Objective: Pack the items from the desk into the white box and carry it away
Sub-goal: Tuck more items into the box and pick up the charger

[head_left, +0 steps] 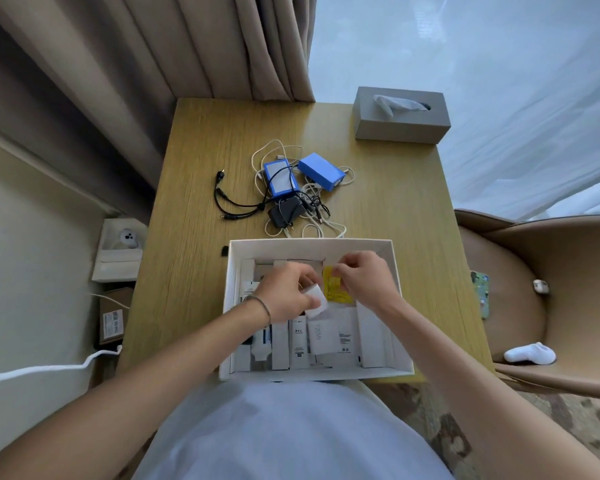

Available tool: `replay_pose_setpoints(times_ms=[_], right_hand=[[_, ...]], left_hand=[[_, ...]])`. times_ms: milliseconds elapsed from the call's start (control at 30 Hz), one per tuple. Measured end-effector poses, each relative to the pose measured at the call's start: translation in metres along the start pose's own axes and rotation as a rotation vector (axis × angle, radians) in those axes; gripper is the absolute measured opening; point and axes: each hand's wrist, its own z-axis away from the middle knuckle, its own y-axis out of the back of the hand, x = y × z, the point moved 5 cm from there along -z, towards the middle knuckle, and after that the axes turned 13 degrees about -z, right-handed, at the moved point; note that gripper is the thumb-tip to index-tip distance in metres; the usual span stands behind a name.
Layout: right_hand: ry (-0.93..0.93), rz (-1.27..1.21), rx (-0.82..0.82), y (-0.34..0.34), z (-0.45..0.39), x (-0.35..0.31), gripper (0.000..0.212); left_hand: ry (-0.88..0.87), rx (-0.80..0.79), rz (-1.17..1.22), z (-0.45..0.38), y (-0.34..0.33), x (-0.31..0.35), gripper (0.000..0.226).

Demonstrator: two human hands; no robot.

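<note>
White box (pixel 234 271) open at the near edge of the wooden desk (pixel 194 265), lid off, packed with upright white cartons, among them one marked 120W (pixel 321 337). Both hands down inside it, close together over the middle. Left hand (pixel 288 294), a thin bracelet (pixel 262 306) on its wrist, pinched shut around a small white block (pixel 317 304), held tilted just above the cartons. Right hand (pixel 361 278) pinching the top edge of a yellow packet (pixel 336 289), which stands between the two hands, just beside the white block; whether block and packet touch cannot be told. Beyond the box, toward the middle of the desk, a loose heap still unpacked: two blue rectangular packs (pixel 281 178) side by side, the right one (pixel 321 171) tilted, tangled white cables (pixel 274 150) around and under them, a black power adapter (pixel 286 211) just in front, and a black split lead (pixel 229 202) trailing off to the left. Small dark thing (pixel 224 251) on the desk by the box's far left corner, too small to tell. Grey tissue box (pixel 402 116) at the far right corner, well apart from the heap. To the right of the desk, a tan chair (pixel 568 271) with a white sock (pixel 530 353), a patterned phone (pixel 482 294) and a small white earbud case (pixel 541 287) on its seat. Beige curtain (pixel 187 46) behind the desk's far left side.
</note>
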Motion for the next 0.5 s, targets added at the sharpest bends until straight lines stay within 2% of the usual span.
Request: replay_pose_setpoints(times_ms=[100, 233, 300, 367, 500], right_hand=[[0.04, 0.041, 0.016, 0.016, 0.005, 0.0, 0.019], [0.051, 0.09, 0.005, 0.022, 0.007, 0.002, 0.018], [0.042, 0.087, 0.002, 0.024, 0.007, 0.005, 0.017], [0.04, 0.077, 0.003, 0.025, 0.008, 0.007, 0.017], [0.053, 0.051, -0.003, 0.027, 0.008, 0.01, 0.017]], left_hand=[[-0.044, -0.086, -0.07, -0.017, -0.03, 0.018, 0.033], [-0.092, -0.154, -0.188, -0.031, -0.062, 0.034, 0.016], [-0.123, -0.171, -0.25, -0.034, -0.076, 0.04, 0.035], [-0.145, -0.195, -0.307, -0.035, -0.088, 0.043, 0.043], [-0.158, -0.235, -0.418, -0.033, -0.103, 0.043, 0.029]])
